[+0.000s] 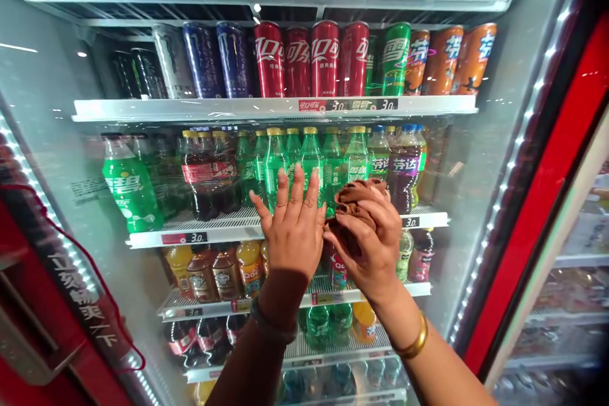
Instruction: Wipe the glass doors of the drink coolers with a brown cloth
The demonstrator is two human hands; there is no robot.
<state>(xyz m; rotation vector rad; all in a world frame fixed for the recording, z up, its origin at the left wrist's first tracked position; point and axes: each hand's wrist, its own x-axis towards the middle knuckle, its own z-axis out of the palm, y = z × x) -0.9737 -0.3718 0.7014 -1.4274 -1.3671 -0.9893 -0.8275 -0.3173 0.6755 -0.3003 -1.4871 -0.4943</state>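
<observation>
- Hands, general: both work against the clear glass door (pixel 71 158) of a red-framed drinks cooler; every position below is given relative to that glass door.
- Left hand (pixel 292 231): spread flat, fingers extended and close together, palm toward the glass door near its middle. Holds nothing. Actual contact with the pane cannot be confirmed.
- Left wrist: carries a dark band (pixel 273 325).
- Right hand (pixel 368 238): closed around a crumpled brown cloth (pixel 354 198), gripped in a bunch between fingers and thumb. Located just beside the left hand, also at the middle of the glass door.
- Brown cloth: sits at the top of the right hand's grip, against or very near the pane; which one cannot be told.
- Right wrist: carries a gold-coloured metal bangle (pixel 415 341).
- Behind the glass door, upper white wire shelf (pixel 190 108): dark energy-drink cans, red cola cans (pixel 297 60), a green can and orange cans, standing upright in a row.
- Behind the glass door, directly past the hands: green plastic soda bottles with yellow caps (pixel 273 165), upright, flanked by dark cola bottles and purple-labelled bottles.
- Lower behind the glass door: orange and brown bottled drinks.
- Price tags (pixel 349 104) marked 3.0 run along the shelf edges.
</observation>
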